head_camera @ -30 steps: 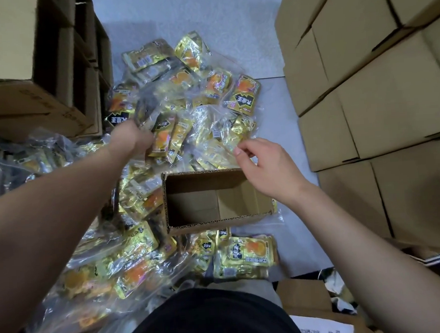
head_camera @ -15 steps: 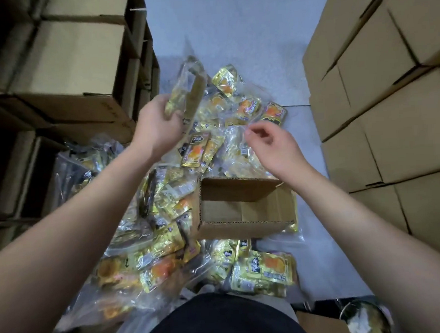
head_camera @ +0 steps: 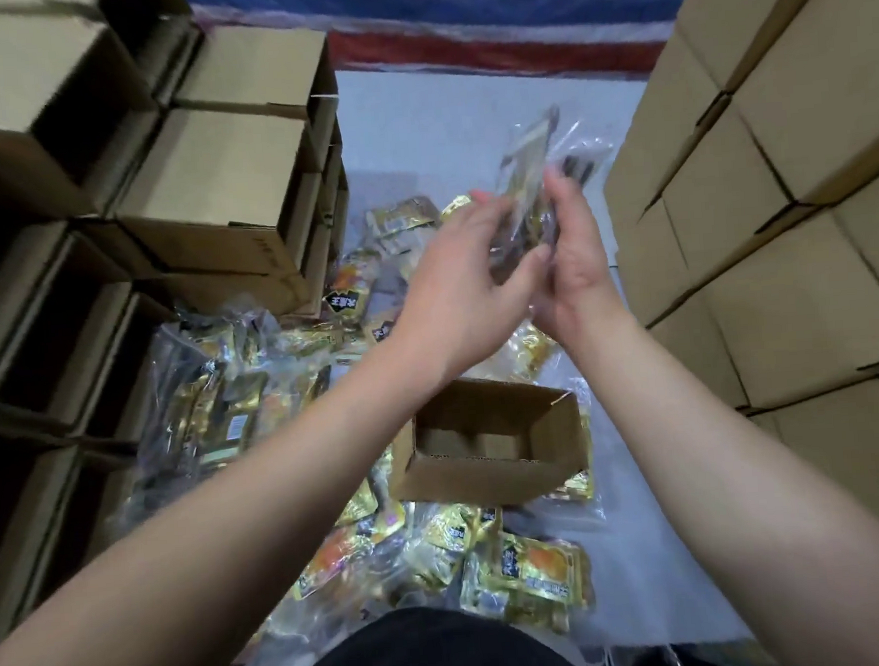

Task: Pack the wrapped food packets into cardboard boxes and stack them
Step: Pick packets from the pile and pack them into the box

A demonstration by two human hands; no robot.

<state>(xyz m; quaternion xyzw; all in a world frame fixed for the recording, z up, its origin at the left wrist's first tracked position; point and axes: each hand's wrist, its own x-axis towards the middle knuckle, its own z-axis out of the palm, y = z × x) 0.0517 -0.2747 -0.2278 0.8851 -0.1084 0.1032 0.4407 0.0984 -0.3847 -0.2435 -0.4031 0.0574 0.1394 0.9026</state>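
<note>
a: where is the open cardboard box (head_camera: 491, 448) kept?
b: below the fingers, mouth up, likely so packets can be dropped straight in

a: and the clear bag of packets (head_camera: 533, 172)?
b: it is pinched between left hand (head_camera: 455, 285) and right hand (head_camera: 574, 257), fingers curled round it, probably to be squared up

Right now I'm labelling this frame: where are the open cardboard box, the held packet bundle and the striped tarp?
open cardboard box (head_camera: 492, 476): head view, near outer wall.
held packet bundle (head_camera: 530, 170): head view, upper part above fingers.
striped tarp (head_camera: 460, 27): head view, blue-red stripes.
</note>
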